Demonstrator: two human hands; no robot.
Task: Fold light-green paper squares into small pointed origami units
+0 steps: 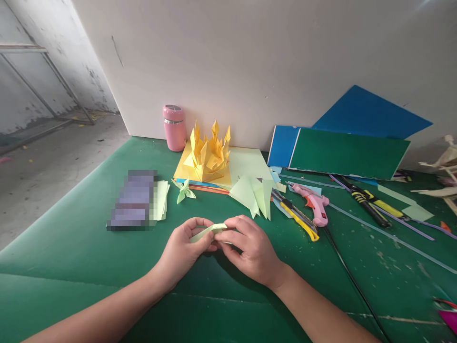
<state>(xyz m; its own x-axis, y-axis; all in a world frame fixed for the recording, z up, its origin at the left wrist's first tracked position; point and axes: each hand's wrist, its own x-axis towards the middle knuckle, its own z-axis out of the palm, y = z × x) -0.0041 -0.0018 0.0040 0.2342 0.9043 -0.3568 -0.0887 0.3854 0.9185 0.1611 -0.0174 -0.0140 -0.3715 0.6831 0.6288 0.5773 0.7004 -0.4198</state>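
Between my two hands is a small folded piece of pale green paper, held just above the green table. My left hand pinches its left end between thumb and fingers. On the right end, the fingers of my right hand are closed as well, and they hide part of the folds. Beyond my hands lies a light green folded paper flower. Larger folded pale green paper pieces rest to its right. A yellow folded paper crown shape stands behind them on flat sheets.
A pink thermos stands at the back by the wall. Left are a blurred-out dark rectangular object and small paper slips. Right lie a yellow utility knife, a pink glue gun with its cord, glue sticks and coloured boards.
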